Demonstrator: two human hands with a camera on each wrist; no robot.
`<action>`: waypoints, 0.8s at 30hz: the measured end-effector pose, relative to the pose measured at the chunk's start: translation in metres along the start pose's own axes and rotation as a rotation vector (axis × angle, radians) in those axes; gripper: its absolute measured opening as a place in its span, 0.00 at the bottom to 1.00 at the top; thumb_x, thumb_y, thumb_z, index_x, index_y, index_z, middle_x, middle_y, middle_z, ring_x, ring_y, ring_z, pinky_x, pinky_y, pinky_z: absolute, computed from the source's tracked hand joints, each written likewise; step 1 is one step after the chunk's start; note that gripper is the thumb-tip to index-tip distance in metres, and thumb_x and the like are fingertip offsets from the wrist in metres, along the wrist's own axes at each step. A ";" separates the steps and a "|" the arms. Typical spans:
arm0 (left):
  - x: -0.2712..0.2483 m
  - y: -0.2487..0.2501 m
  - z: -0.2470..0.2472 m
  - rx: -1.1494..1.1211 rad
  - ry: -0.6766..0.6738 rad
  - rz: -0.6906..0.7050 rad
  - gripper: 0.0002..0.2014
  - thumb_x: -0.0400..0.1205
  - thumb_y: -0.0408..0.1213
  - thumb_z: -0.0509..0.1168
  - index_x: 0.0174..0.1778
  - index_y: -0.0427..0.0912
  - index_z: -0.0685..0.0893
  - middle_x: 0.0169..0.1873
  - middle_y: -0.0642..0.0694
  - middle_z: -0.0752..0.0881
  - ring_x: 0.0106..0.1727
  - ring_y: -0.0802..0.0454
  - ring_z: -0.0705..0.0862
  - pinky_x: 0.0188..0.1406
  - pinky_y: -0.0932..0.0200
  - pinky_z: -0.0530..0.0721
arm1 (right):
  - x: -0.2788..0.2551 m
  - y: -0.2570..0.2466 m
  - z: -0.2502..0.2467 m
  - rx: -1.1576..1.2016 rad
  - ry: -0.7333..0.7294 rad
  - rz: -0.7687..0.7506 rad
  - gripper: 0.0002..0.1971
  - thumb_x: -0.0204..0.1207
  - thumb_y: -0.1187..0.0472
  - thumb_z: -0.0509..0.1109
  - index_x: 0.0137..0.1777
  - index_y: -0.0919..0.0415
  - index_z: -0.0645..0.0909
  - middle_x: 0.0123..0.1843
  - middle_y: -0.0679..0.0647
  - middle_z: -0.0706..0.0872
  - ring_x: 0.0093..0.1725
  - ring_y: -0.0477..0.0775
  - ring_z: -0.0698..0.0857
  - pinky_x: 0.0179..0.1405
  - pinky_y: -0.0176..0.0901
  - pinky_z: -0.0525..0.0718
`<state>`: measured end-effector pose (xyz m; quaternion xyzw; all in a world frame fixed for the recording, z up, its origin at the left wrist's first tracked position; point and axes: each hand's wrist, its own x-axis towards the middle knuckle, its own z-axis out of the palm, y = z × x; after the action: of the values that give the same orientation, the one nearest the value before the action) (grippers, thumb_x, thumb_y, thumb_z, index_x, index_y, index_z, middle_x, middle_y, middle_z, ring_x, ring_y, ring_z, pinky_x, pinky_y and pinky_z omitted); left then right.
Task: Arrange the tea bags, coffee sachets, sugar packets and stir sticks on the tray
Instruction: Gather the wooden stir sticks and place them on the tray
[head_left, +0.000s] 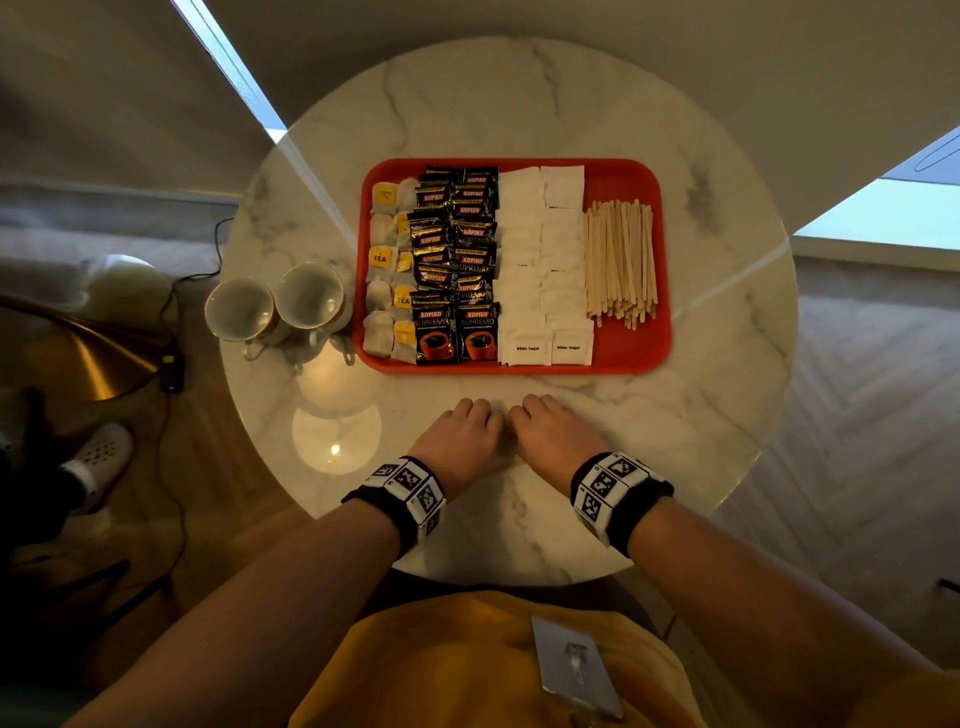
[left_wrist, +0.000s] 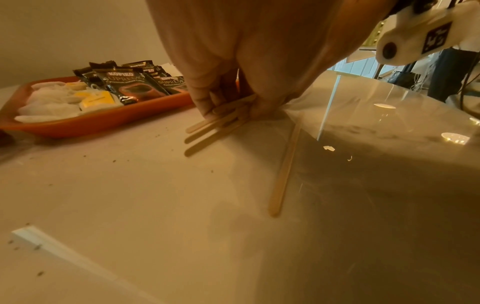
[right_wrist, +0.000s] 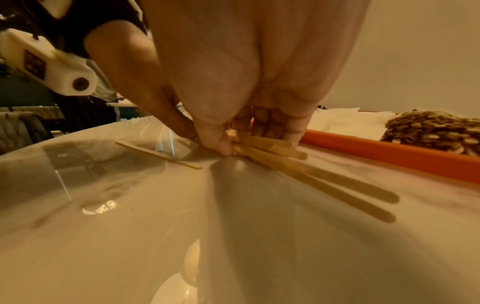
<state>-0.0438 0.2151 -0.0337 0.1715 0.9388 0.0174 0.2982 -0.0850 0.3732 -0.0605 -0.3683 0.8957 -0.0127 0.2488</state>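
Two cups (head_left: 275, 306) stand on the marble table (head_left: 519, 104) just left of the red tray (head_left: 639, 358). On the tray, from left to right, lie tea bags (head_left: 387, 270), then black coffee sachets (head_left: 454, 265) in two overlapping columns, white sugar packets (head_left: 543, 265), and a bundle of stir sticks (head_left: 621, 260) whose long axes run from the near side to the far side of the tray. In front of the tray's near edge the left hand (head_left: 462, 436) and right hand (head_left: 553, 434) sit knuckle to knuckle on the table, fingers curled down, both pinching a small bunch of loose sticks (right_wrist: 298, 164) that lies flat, running left to right across the table between them. A single stick (left_wrist: 284, 168) lies apart beside the bunch, at an angle to it.
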 end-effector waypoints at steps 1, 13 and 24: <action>0.001 0.000 0.000 0.001 0.000 0.000 0.21 0.91 0.39 0.50 0.79 0.34 0.66 0.73 0.36 0.72 0.71 0.38 0.73 0.67 0.49 0.76 | 0.000 0.001 -0.001 0.006 0.004 -0.004 0.12 0.84 0.64 0.61 0.64 0.64 0.78 0.61 0.62 0.81 0.61 0.63 0.80 0.59 0.54 0.80; 0.013 -0.017 -0.008 -0.242 0.067 -0.001 0.10 0.90 0.39 0.51 0.65 0.40 0.70 0.58 0.37 0.84 0.54 0.37 0.83 0.54 0.45 0.76 | -0.002 0.027 -0.029 0.173 0.020 0.014 0.10 0.89 0.56 0.60 0.64 0.57 0.77 0.56 0.58 0.77 0.54 0.61 0.78 0.50 0.55 0.79; 0.027 -0.010 -0.013 -0.378 0.129 -0.012 0.21 0.93 0.47 0.51 0.79 0.41 0.67 0.71 0.38 0.76 0.59 0.34 0.85 0.45 0.42 0.82 | 0.003 0.027 -0.067 0.396 -0.007 0.099 0.08 0.84 0.59 0.69 0.58 0.59 0.75 0.55 0.57 0.83 0.54 0.63 0.83 0.52 0.55 0.79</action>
<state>-0.0747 0.2158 -0.0388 0.1053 0.9370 0.2023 0.2645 -0.1351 0.3798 -0.0090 -0.2678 0.8918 -0.1752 0.3197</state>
